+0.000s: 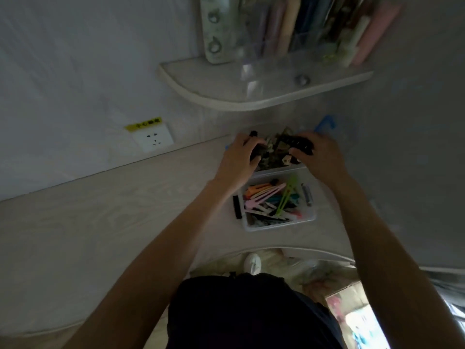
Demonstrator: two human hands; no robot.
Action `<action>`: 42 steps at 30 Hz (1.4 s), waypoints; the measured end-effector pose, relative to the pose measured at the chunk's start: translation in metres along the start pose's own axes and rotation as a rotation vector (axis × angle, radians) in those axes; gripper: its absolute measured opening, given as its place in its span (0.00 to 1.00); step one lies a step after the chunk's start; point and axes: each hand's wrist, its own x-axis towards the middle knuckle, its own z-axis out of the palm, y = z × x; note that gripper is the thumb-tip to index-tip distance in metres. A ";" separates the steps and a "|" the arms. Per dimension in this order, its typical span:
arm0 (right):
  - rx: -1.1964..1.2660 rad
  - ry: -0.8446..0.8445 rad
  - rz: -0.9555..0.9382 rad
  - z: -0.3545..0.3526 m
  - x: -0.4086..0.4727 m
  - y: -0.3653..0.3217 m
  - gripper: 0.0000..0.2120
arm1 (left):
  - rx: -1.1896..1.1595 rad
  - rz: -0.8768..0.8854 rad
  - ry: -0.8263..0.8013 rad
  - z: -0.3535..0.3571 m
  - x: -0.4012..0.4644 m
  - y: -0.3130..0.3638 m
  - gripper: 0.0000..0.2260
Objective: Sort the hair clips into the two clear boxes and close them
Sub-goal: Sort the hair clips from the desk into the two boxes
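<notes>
Step in hand: sorting is judged nearly done; dark claw clips are being pressed or settled into the far clear box (lid not yet on).
Left hand: left hand is curled over the far box's left side, fingers clenched on a black clip that sticks up past the fingertips.
Right hand: right hand is closed round a large black claw clip at the far box's right side.
Far box: set toward the back edge of the desk, just below the wall shelf; it is heaped with dark and brownish clips, too blurred for a count.
Near box: near clear box is touching or just beside the far one, on the side nearer the desk's front edge; flat coloured clips are held in it (pink, orange, green, blue seen), open-topped.
Loose clips: two seen on the desk, a black bar clip just left of the near box and a grey clip at its right wall (inside or outside cannot be told).
Counts: two boxes, two hands, no lid clearly identified.
Next move: the two held clips would need releasing into the far box, the strays gathered in, then lids found and pressed down on both; the heap may need flattening first.
</notes>
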 end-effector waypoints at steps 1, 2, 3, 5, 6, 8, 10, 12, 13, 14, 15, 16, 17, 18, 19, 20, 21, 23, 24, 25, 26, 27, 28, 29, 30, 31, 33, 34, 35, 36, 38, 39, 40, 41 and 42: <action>0.009 -0.021 -0.017 -0.002 0.006 0.004 0.20 | 0.071 -0.013 -0.006 0.007 0.003 0.004 0.17; 0.017 -0.038 -0.028 -0.003 0.012 0.005 0.19 | 0.133 -0.033 -0.014 0.012 0.004 0.005 0.19; 0.021 -0.044 -0.048 -0.002 0.016 0.004 0.18 | 0.173 -0.054 -0.017 0.016 0.003 0.004 0.21; 0.034 -0.070 -0.088 0.000 0.025 -0.002 0.16 | 0.195 -0.081 0.001 0.021 -0.003 0.004 0.23; 0.044 -0.086 -0.109 0.002 0.029 -0.005 0.16 | 0.197 -0.078 0.029 0.022 -0.006 0.003 0.23; 0.054 -0.133 -0.149 0.007 0.036 -0.013 0.17 | 0.242 -0.079 0.114 0.024 -0.011 -0.001 0.24; 0.042 -0.197 -0.140 0.013 0.039 -0.018 0.20 | 0.196 -0.205 0.153 0.024 -0.014 -0.009 0.25; 0.000 -0.210 -0.135 0.018 0.040 -0.016 0.20 | 0.027 -0.380 0.147 0.026 -0.015 -0.016 0.26; -0.019 -0.197 -0.137 0.020 0.038 -0.015 0.19 | -0.030 -0.425 0.141 0.028 -0.016 -0.020 0.27; -0.022 -0.188 -0.141 0.021 0.035 -0.012 0.18 | -0.043 -0.434 0.141 0.029 -0.018 -0.022 0.27; -0.017 -0.170 -0.154 0.021 0.032 -0.010 0.17 | -0.042 -0.433 0.147 0.030 -0.020 -0.023 0.27; -0.009 -0.142 -0.169 0.021 0.028 -0.009 0.17 | -0.036 -0.430 0.161 0.030 -0.023 -0.023 0.26; 0.006 -0.095 -0.180 0.019 0.024 -0.008 0.16 | -0.038 -0.431 0.172 0.030 -0.027 -0.022 0.26; 0.033 -0.040 -0.189 0.017 0.020 -0.008 0.16 | -0.050 -0.435 0.184 0.029 -0.032 -0.022 0.26; 0.071 0.016 -0.200 0.013 0.017 -0.009 0.16 | -0.061 -0.440 0.199 0.028 -0.036 -0.022 0.26; 0.106 0.059 -0.220 0.010 0.015 -0.013 0.15 | -0.069 -0.445 0.219 0.027 -0.041 -0.023 0.27; 0.122 0.093 -0.256 0.008 0.013 -0.018 0.14 | -0.079 -0.462 0.230 0.026 -0.045 -0.023 0.27; 0.075 0.116 -0.342 0.010 0.016 -0.031 0.12 | -0.097 -0.491 0.246 0.022 -0.051 -0.025 0.28; 0.040 0.090 -0.369 0.016 0.019 -0.037 0.12 | -0.098 -0.495 0.247 0.020 -0.053 -0.026 0.29; 0.003 0.038 -0.372 0.025 0.024 -0.042 0.12 | -0.099 -0.493 0.245 0.019 -0.054 -0.026 0.29; -0.046 -0.032 -0.356 0.034 0.028 -0.045 0.14 | -0.100 -0.486 0.247 0.019 -0.055 -0.026 0.28; -0.115 -0.100 -0.339 0.044 0.031 -0.045 0.17 | -0.098 -0.481 0.256 0.019 -0.056 -0.026 0.28; -0.190 -0.146 -0.334 0.051 0.032 -0.044 0.19 | -0.087 -0.472 0.270 0.019 -0.056 -0.026 0.28; -0.253 -0.164 -0.345 0.056 0.031 -0.040 0.20 | -0.069 -0.451 0.284 0.019 -0.057 -0.028 0.29; -0.297 -0.159 -0.363 0.059 0.031 -0.038 0.20 | -0.048 -0.412 0.292 0.018 -0.056 -0.030 0.30; -0.325 -0.144 -0.380 0.059 0.030 -0.035 0.19 | -0.023 -0.359 0.276 0.019 -0.055 -0.031 0.31; -0.363 -0.134 -0.414 0.057 0.033 -0.034 0.19 | 0.038 -0.254 0.215 0.018 -0.047 -0.034 0.31; -0.380 -0.137 -0.426 0.056 0.035 -0.035 0.18 | 0.074 -0.223 0.182 0.018 -0.042 -0.034 0.30; -0.389 -0.142 -0.439 0.056 0.038 -0.038 0.18 | 0.108 -0.213 0.158 0.018 -0.036 -0.033 0.29; -0.384 -0.155 -0.441 0.057 0.040 -0.040 0.18 | 0.136 -0.221 0.141 0.018 -0.029 -0.031 0.28; -0.341 -0.172 -0.410 0.060 0.040 -0.041 0.18 | 0.179 -0.266 0.113 0.020 -0.016 -0.030 0.29; -0.304 -0.152 -0.392 0.062 0.039 -0.039 0.17 | 0.197 -0.280 0.097 0.020 -0.011 -0.029 0.30; -0.253 -0.125 -0.374 0.063 0.039 -0.037 0.16 | 0.204 -0.285 0.080 0.020 -0.007 -0.028 0.30; -0.191 -0.105 -0.353 0.063 0.039 -0.034 0.14 | 0.199 -0.287 0.068 0.018 -0.005 -0.028 0.29; -0.138 -0.089 -0.336 0.060 0.040 -0.031 0.13 | 0.192 -0.288 0.066 0.016 -0.005 -0.030 0.28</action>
